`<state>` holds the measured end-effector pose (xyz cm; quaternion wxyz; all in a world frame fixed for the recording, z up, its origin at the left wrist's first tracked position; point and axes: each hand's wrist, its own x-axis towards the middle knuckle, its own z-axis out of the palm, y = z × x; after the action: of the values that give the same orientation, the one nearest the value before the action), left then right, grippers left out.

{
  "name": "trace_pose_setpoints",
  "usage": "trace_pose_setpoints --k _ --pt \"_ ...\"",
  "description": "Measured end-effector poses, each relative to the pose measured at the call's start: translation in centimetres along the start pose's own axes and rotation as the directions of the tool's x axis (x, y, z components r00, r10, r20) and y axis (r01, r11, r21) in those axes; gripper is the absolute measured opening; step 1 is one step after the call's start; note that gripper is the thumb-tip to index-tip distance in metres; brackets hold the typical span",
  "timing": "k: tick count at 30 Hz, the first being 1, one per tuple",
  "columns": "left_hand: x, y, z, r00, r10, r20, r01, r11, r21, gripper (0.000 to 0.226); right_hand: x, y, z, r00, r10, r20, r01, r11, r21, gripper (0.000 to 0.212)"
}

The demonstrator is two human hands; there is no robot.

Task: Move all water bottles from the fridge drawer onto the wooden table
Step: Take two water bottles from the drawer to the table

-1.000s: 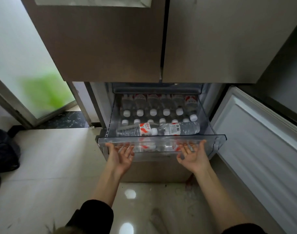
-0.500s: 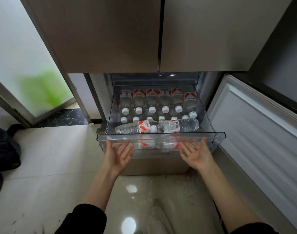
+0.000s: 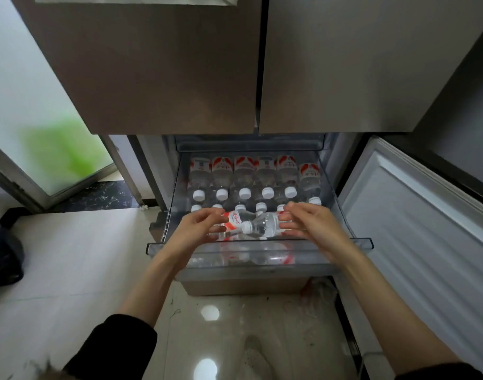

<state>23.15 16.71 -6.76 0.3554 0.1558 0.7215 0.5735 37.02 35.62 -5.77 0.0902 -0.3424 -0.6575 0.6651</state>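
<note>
1. Clear plastic fridge drawer [image 3: 258, 249] pulled out, white-capped water bottles [image 3: 244, 182] packed inside.
2. Left hand [image 3: 196, 229] and right hand [image 3: 314, 224], fingers loosely curled over two lying bottles [image 3: 258, 224]; grip unclear.
3. Open white door [image 3: 416, 215] right of drawer.

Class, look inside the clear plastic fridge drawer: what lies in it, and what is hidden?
Clear plastic fridge drawer: rows of white-capped water bottles, two more lying crosswise in front. Both hands cover those two bottles' ends; lower layers cannot be seen clearly.
</note>
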Motion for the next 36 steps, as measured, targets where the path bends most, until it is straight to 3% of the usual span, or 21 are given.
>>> trace_pose_setpoints --k 3,6,8,13,18,22,25,28,32,36 --pt "4.1 -0.1 0.2 0.998 0.057 -0.011 -0.052 0.961 0.273 0.027 3.8 -0.4 -0.1 0.994 -0.107 0.023 0.108 0.932 -0.347 0.018" --pt "8.3 -0.7 0.6 0.994 0.062 0.094 -0.102 0.850 0.517 0.036 7.7 0.5 -0.4 0.980 -0.126 0.152 0.196 0.695 -0.692 0.035" --pt "10.9 -1.7 0.9 0.984 0.035 0.176 -0.145 0.732 0.665 0.037 10.2 1.6 -0.7 0.957 -0.095 0.275 0.282 0.532 -0.798 0.043" --pt "14.2 -4.2 2.1 0.968 -0.106 0.227 -0.157 0.450 0.879 0.062 14.1 4.3 -1.1 0.880 0.106 0.463 0.405 0.344 -0.847 0.064" --pt "14.8 -4.5 2.4 0.957 -0.138 0.256 -0.218 0.247 0.944 0.077 16.3 4.5 -1.1 0.821 0.242 0.517 0.437 0.317 -0.842 0.074" --pt "15.3 -4.5 2.5 0.970 -0.116 0.214 -0.198 0.142 0.970 0.075 16.7 4.4 -1.2 0.818 0.223 0.530 0.482 0.235 -0.844 0.072" --pt "15.4 -4.4 2.3 0.973 -0.095 0.210 -0.193 0.160 0.968 0.071 16.0 4.2 -1.2 0.845 0.137 0.516 0.482 0.221 -0.848 0.075" --pt "14.4 -4.0 1.5 0.972 -0.004 0.236 -0.229 0.229 0.946 0.069 14.7 3.9 -1.6 0.863 0.032 0.504 0.478 0.273 -0.835 0.075" --pt "11.8 -2.8 -0.5 0.957 0.207 0.204 -0.276 0.428 0.861 0.074 12.5 3.1 -2.0 0.901 -0.112 0.419 0.420 0.468 -0.777 0.077" --pt "8.1 -0.9 -2.0 0.929 0.363 0.071 -0.298 0.618 0.727 0.074 10.6 0.4 -1.3 0.912 -0.229 0.339 0.404 0.636 -0.657 0.077"
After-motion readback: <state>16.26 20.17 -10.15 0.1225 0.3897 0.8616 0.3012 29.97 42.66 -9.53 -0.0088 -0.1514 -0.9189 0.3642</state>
